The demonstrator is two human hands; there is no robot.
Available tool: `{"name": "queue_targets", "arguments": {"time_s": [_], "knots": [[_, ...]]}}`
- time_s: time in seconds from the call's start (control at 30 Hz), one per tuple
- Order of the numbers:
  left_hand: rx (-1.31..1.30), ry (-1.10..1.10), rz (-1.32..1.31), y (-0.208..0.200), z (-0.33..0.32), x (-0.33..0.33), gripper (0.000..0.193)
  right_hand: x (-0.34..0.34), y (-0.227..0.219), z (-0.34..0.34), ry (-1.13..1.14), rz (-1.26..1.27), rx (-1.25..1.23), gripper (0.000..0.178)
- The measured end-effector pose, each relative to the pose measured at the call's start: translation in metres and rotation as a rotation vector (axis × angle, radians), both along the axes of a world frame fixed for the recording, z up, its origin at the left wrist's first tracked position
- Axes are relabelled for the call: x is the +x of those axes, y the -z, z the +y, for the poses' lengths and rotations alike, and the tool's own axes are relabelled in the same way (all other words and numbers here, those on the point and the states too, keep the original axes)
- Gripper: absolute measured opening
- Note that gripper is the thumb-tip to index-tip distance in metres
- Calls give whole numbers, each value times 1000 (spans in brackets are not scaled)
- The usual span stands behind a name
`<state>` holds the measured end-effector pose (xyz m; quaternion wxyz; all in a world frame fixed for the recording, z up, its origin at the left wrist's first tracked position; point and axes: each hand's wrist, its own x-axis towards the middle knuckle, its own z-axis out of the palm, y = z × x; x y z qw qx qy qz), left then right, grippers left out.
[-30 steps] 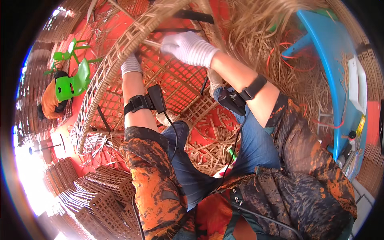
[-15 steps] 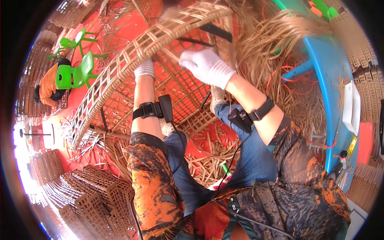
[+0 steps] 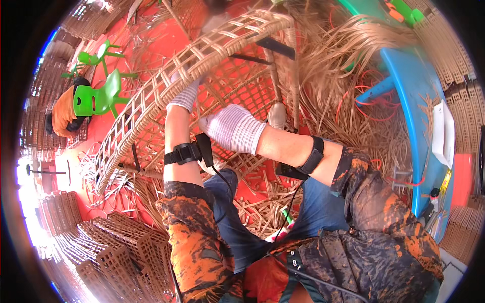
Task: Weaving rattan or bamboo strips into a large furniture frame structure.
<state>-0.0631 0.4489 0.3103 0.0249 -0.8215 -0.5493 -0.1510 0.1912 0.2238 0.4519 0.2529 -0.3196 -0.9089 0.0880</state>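
Observation:
A large tan wicker frame point(image 3: 151, 96) with an open lattice and a thickly wrapped rim stands tilted in front of me. My left hand point(image 3: 185, 95), in a striped white glove, reaches up behind the rim; the lattice hides its fingers. Just right of it, my right hand point(image 3: 233, 129), gloved the same way, is closed in a fist over the frame's inner lattice. Its fingers are slightly blurred, and what they hold is hidden. Dark flat bars point(image 3: 275, 47) cross the frame's upper right corner.
Loose wicker strips point(image 3: 343, 65) pile up at the right beside a blue plastic table point(image 3: 409, 101). Stacked woven panels point(image 3: 116, 242) stand at lower left. A person in orange point(image 3: 64, 113) sits on a green chair point(image 3: 106, 96) at left. Cut scraps point(image 3: 257, 212) litter the red floor.
My right hand has swung down and left, toward my body; a thin strip showed at its fingers earlier. My left hand has shifted slightly, staying behind the rim.

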Motion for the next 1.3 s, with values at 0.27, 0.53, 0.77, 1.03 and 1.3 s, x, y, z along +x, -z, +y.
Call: {"name": "queue_targets", "arguments": {"time_s": [0.27, 0.53, 0.77, 1.03, 1.3], "knots": [[-39, -270, -232, -43, -72, 115, 29, 41, 28, 9, 23, -120, -30, 11], [256, -306, -47, -25, -75, 100, 25, 54, 30, 31, 14, 12, -156, 16], [131, -241, -134, -46, -82, 126, 33, 83, 34, 54, 61, 374, -125, 22], [-229, -396, -1126, -11, -58, 107, 34, 60, 59, 102, 438, 539, -308, 25], [-398, -400, -1371, -12, -64, 107, 33, 29, 87, 150, 352, 171, 175, 25]]}}
